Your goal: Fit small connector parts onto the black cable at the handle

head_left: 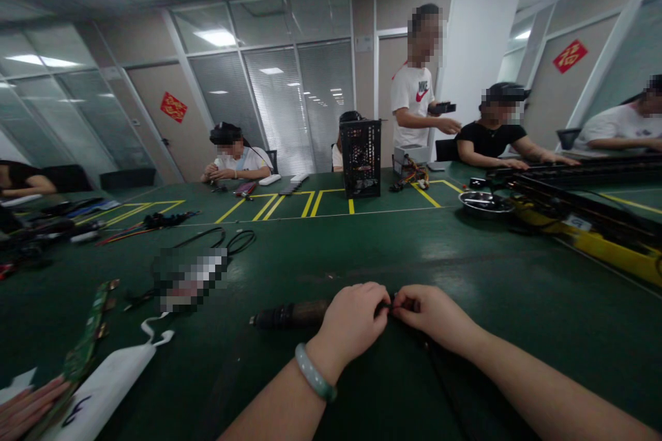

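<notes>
Head view, looking down the long table: the person's left hand, a pale green bangle on its wrist, and right hand meet at the middle of the near edge. Both are closed narrow, fingers pinching a small black piece between them, and the fingers hide most of it. A dark cylinder lies on its side just left of the left hand, which covers its near end. A thin black cord drops from the hands toward the person's arms.

Farther left on the green table mat, a pixelated object sits among loops of black cable. Nearer the corner lie a green circuit board and a white strap, with another person's hand beside them. To the right are a metal bowl and a long yellow-and-black rail. Beyond, a mesh computer case stands upright, with a standing person and seated co-workers behind it.
</notes>
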### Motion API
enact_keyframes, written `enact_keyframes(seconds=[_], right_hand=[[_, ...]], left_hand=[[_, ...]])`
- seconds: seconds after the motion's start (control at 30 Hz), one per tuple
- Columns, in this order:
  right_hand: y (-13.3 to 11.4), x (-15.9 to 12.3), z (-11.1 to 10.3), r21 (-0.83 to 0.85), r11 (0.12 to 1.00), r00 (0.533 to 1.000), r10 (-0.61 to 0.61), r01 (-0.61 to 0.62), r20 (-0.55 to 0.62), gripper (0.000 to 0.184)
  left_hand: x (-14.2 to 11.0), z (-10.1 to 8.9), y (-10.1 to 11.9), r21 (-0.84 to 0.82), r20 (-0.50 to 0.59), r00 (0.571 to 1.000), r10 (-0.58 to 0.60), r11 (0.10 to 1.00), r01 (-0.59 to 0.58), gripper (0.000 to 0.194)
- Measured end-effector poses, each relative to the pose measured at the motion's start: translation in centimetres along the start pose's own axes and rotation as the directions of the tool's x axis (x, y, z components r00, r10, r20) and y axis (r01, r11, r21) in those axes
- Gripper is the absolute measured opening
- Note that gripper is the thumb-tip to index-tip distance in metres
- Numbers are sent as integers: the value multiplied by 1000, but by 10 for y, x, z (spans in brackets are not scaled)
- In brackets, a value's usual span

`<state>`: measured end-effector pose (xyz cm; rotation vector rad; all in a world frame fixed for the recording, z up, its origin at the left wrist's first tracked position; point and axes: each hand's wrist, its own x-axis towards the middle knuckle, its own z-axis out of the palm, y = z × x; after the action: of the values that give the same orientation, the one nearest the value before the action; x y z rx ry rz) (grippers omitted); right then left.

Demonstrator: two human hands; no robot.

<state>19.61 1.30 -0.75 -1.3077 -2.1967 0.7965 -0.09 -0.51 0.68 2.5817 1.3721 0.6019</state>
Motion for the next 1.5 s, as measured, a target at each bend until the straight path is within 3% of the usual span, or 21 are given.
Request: enact_keyframes(seconds=[0.17,0.37,0.6,0.8,1.03,1.3,1.5], right_hand=[[0,0,0,-9,1000,1000,7,-8,-8,10],[-1,0,-1,10,1000,1000,8,-9,12,11],[-1,0,-1,15,1000,1000,22,-22,0,11],[-3,-1,-3,23,1000,1000,11,-11,5,10],[-1,1,-1,14,1000,1000,28,-28,11,10],[0,-1,-1,18,1000,1000,17,-17,11,9],[0,-1,-1,16,1000,1000,23,-24,10,8]], left_hand=[[-1,-3,2,-10,15,999,29,1000,-29,18],[-1,-1,0,-31,-21,999,-27,999,26,14],[-1,-1,0,-27,-19,1000,23,999,-24,17],[-1,0,0,-23,-31,999,-28,999,28,14],[-1,3,-2,-23,-36,999,32,999,-33,14],[-1,2,-2,-13,-32,999,-37,999,37,11],[-2,-1,-1,-15,-10,1000,27,1000,-27,13]])
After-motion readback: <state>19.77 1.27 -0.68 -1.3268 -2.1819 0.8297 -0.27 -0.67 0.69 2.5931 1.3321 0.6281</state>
